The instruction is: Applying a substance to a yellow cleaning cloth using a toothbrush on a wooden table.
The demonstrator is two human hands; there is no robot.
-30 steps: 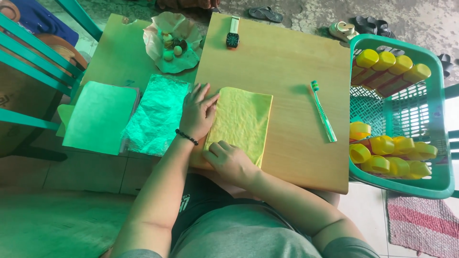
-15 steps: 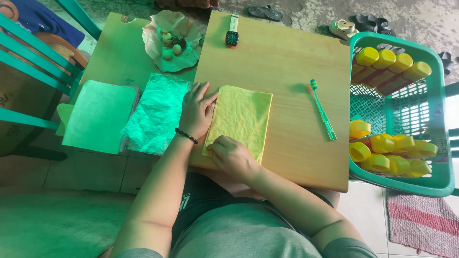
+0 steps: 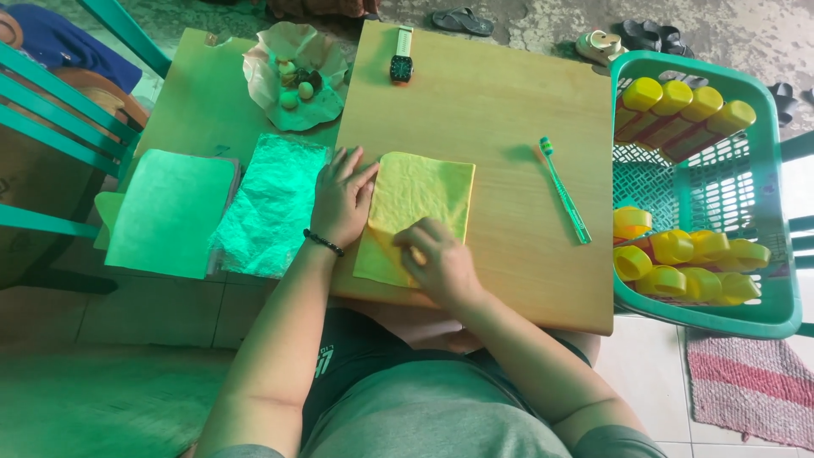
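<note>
Yellow cloth (image 3: 424,199): flat on wooden board (image 3: 509,102), near edge. Left hand (image 3: 341,199): fingers spread, palm pressing cloth's left border. Right hand (image 3: 437,259): fingers curled, resting on cloth's lower part; pinch cannot be told. Green toothbrush (image 3: 565,192) lies right; wristwatch (image 3: 401,64) beyond; green basket (image 3: 767,318) holds yellow-capped bottles (image 3: 678,254).

This looks like a home, perhaps a porch or yard edge where small packing work is done; sandals (image 3: 463,20) lie on rough concrete beyond a low wooden board (image 3: 509,102); a woven rag rug (image 3: 750,382) covers pale floor tiles; teal chairs (image 3: 59,110) stand at the left; a green plastic laundry basket (image 3: 767,314) holds yellow-capped bottles (image 3: 678,106).
</note>
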